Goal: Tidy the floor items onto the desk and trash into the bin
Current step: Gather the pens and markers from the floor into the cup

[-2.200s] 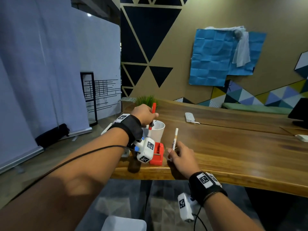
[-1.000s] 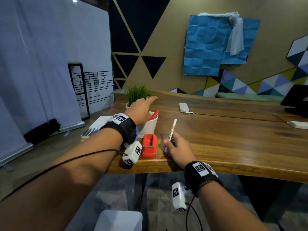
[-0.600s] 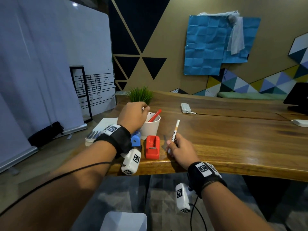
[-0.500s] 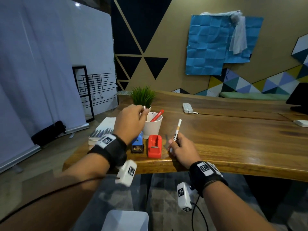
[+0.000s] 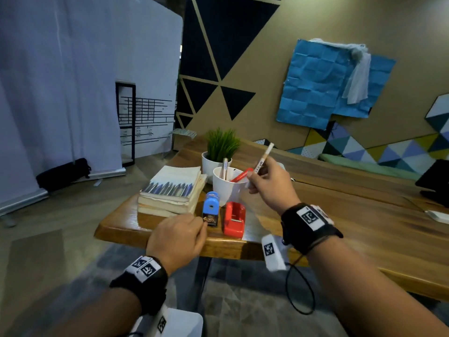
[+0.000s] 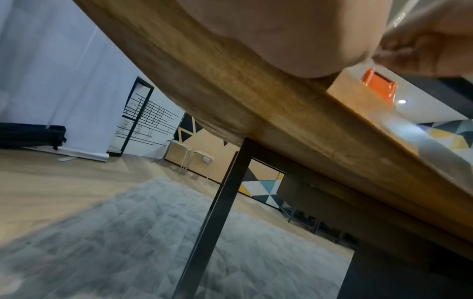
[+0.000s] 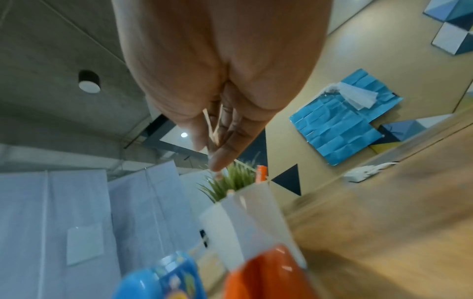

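Note:
My right hand pinches a white marker, tilted up and to the right, just right of the white cup's rim. The cup stands on the wooden desk and holds a red pen and a pale pen. In the right wrist view the fingers curl round the marker above the cup. My left hand hangs loosely curled at the desk's front edge and holds nothing. Its fingertips are next to the blue sharpener.
A red tape dispenser stands in front of the cup, a stack of books to its left, a potted plant behind. A white bin stands on the floor below my left arm. A black screen is at the far right.
My left hand has let go of the red pen in the cup and drawn back to the desk's front edge. My right hand has lifted the marker up beside the cup.

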